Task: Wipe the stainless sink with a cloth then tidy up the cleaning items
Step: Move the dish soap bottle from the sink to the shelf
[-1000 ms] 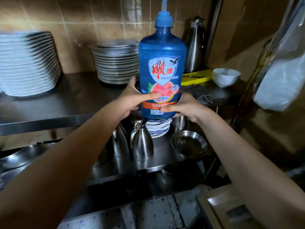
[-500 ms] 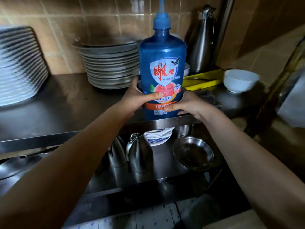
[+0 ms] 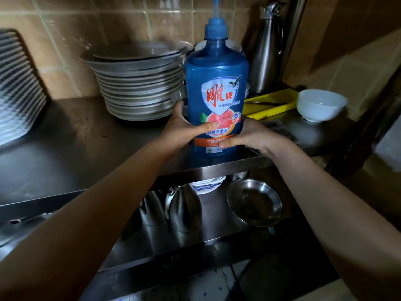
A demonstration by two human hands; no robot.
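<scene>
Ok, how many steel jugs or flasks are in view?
3. A tall flask stands at the back of the top shelf, right of the blue bottle. On the lower shelf stand one jug and another left of it. The left arm may hide more.

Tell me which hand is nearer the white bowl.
Right. The right hand grips the bottle on the side facing the white bowl; the left hand grips the bottle's far side.

Shelf (image 3: pixel 86 137) free left of bottle (image 3: pixel 217 83); plate stack (image 3: pixel 138 83) behind, bowl (image 3: pixel 321 105) right
</scene>
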